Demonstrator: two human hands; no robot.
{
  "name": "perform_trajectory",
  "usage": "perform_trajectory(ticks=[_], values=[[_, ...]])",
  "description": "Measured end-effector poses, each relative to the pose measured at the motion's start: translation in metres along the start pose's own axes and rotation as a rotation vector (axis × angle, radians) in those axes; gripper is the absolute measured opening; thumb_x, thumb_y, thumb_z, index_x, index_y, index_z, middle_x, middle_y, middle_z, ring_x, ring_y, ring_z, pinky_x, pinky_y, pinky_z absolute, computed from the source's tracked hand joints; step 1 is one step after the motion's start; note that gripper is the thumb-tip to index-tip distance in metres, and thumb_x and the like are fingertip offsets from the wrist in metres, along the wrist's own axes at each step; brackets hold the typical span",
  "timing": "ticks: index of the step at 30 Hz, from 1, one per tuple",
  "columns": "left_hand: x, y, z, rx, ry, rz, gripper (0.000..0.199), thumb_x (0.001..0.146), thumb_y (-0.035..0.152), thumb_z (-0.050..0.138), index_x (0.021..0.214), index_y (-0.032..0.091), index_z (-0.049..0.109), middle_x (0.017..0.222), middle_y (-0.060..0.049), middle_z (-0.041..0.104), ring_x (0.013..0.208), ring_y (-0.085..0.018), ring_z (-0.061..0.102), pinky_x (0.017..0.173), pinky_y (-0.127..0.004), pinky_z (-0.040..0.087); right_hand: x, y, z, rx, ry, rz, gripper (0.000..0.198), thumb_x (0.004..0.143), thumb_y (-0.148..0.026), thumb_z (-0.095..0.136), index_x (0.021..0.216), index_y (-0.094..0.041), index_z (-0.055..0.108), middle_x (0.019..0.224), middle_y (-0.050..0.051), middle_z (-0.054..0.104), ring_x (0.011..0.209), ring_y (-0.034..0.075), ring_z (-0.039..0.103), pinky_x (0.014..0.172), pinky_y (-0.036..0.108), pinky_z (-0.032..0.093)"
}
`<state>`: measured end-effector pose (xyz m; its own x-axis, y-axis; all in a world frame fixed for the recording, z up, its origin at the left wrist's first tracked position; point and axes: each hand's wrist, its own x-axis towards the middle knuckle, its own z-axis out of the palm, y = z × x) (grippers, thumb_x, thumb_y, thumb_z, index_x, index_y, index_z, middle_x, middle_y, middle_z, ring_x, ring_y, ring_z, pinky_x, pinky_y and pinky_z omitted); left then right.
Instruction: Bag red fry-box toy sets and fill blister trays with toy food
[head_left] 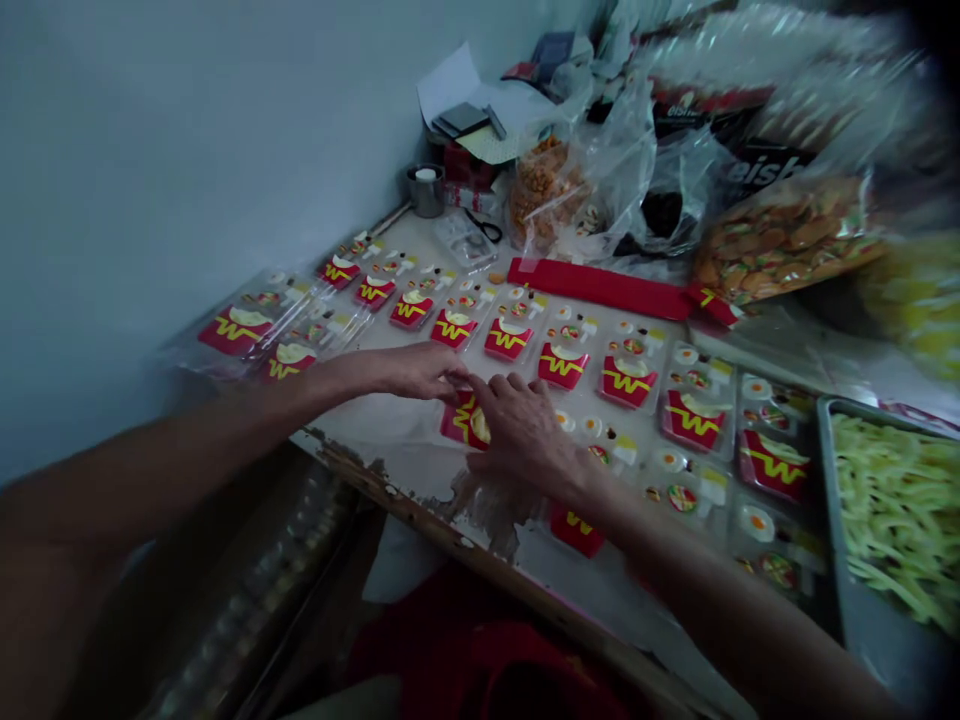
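Observation:
A small red fries pouch point(454, 424) with a yellow zigzag mark and pale fry-like pieces lies near the table's front edge. At its upper edge, the fingertips of my left hand point(424, 372) are pinched together. My right hand point(521, 430) reaches over the pouch from the right, fingers curled onto its top and partly hiding it. The fingertips of both hands almost meet there. Behind my hands run rows of clear plastic trays, each with a similar red pouch point(506, 340) and tiny food pieces such as a fried egg point(757, 388).
A metal tray point(831, 500) of pale yellow strips stands at the right. At the back are a long red strip point(600, 288), black scissors point(484, 226), a metal cup point(427, 195) and bags of small pieces point(795, 235). Stacked clear packs point(259, 310) lie left, by the wall.

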<state>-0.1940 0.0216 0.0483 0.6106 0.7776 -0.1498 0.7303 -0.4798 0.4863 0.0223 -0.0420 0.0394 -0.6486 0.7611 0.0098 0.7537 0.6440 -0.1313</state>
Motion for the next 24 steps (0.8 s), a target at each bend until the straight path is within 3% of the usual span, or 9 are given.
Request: perform_trajectory(ticks=[4, 6, 8, 10, 15, 18, 21, 24], values=[[-0.031, 0.019, 0.043, 0.232, 0.477, -0.18, 0.038, 0.084, 0.022, 0.063, 0.122, 0.018, 0.067, 0.12, -0.009, 0.068, 0.113, -0.025, 0.059, 0.102, -0.038, 0.043, 0.018, -0.025, 0.016, 0.074, -0.044, 0.211, 0.086, 0.071, -0.059, 0.078, 0.135, -0.01, 0.049, 0.113, 0.018, 0.063, 0.102, 0.033, 0.057, 0.082, 0.044, 0.046], [-0.046, 0.028, 0.071, 0.267, 0.585, -0.264, 0.048, 0.081, 0.024, 0.065, 0.127, 0.014, 0.062, 0.122, -0.012, 0.065, 0.113, -0.027, 0.058, 0.103, -0.039, 0.044, 0.016, -0.028, 0.021, 0.082, -0.057, 0.269, 0.094, 0.074, -0.058, 0.078, 0.144, -0.008, 0.039, 0.118, 0.021, 0.062, 0.105, 0.033, 0.057, 0.083, 0.043, 0.046], [-0.054, 0.034, 0.09, 0.273, 0.561, -0.271, 0.052, 0.079, 0.027, 0.066, 0.129, 0.013, 0.06, 0.123, -0.013, 0.063, 0.112, -0.027, 0.056, 0.102, -0.039, 0.045, 0.002, -0.026, 0.022, 0.033, -0.056, 0.302, 0.107, 0.068, -0.058, 0.083, 0.147, -0.004, 0.034, 0.124, 0.025, 0.058, 0.109, 0.035, 0.055, 0.086, 0.044, 0.046], [-0.055, 0.038, 0.098, 0.293, 0.507, -0.262, 0.049, 0.08, 0.027, 0.065, 0.127, 0.014, 0.061, 0.12, -0.012, 0.063, 0.111, -0.027, 0.056, 0.101, -0.038, 0.046, -0.019, -0.021, 0.021, -0.04, -0.068, 0.321, 0.112, 0.06, -0.057, 0.088, 0.144, -0.003, 0.039, 0.126, 0.026, 0.056, 0.11, 0.037, 0.053, 0.086, 0.047, 0.046], [-0.045, 0.042, 0.084, 0.467, 0.311, -0.285, 0.029, 0.083, 0.017, 0.06, 0.11, 0.014, 0.068, 0.103, -0.012, 0.066, 0.098, -0.026, 0.061, 0.089, -0.036, 0.05, -0.059, -0.013, 0.025, -0.048, -0.102, 0.399, 0.065, 0.067, -0.047, 0.085, 0.116, -0.011, 0.061, 0.11, 0.017, 0.06, 0.099, 0.033, 0.056, 0.077, 0.041, 0.045], [-0.037, 0.041, 0.078, 0.568, 0.229, -0.33, 0.021, 0.088, 0.015, 0.051, 0.099, 0.013, 0.07, 0.094, -0.013, 0.069, 0.09, -0.027, 0.065, 0.079, -0.036, 0.05, -0.061, -0.013, 0.035, -0.041, -0.016, 0.434, 0.065, 0.064, -0.048, 0.084, 0.112, -0.01, 0.061, 0.109, 0.016, 0.06, 0.099, 0.032, 0.055, 0.081, 0.042, 0.044], [-0.031, 0.046, 0.08, 0.602, 0.23, -0.359, 0.021, 0.089, 0.013, 0.05, 0.092, 0.011, 0.07, 0.087, -0.014, 0.07, 0.085, -0.028, 0.067, 0.075, -0.036, 0.049, -0.059, -0.015, 0.042, -0.008, 0.046, 0.447, 0.074, 0.059, -0.054, 0.085, 0.114, -0.01, 0.06, 0.11, 0.017, 0.058, 0.101, 0.033, 0.053, 0.083, 0.042, 0.043], [-0.031, 0.069, 0.086, 0.568, 0.353, -0.319, 0.015, 0.087, 0.012, 0.055, 0.089, 0.011, 0.07, 0.085, -0.014, 0.07, 0.086, -0.027, 0.067, 0.076, -0.034, 0.049, -0.058, -0.019, 0.035, 0.017, 0.088, 0.45, 0.081, 0.055, -0.056, 0.087, 0.116, -0.01, 0.059, 0.112, 0.018, 0.057, 0.103, 0.034, 0.051, 0.082, 0.042, 0.043]])
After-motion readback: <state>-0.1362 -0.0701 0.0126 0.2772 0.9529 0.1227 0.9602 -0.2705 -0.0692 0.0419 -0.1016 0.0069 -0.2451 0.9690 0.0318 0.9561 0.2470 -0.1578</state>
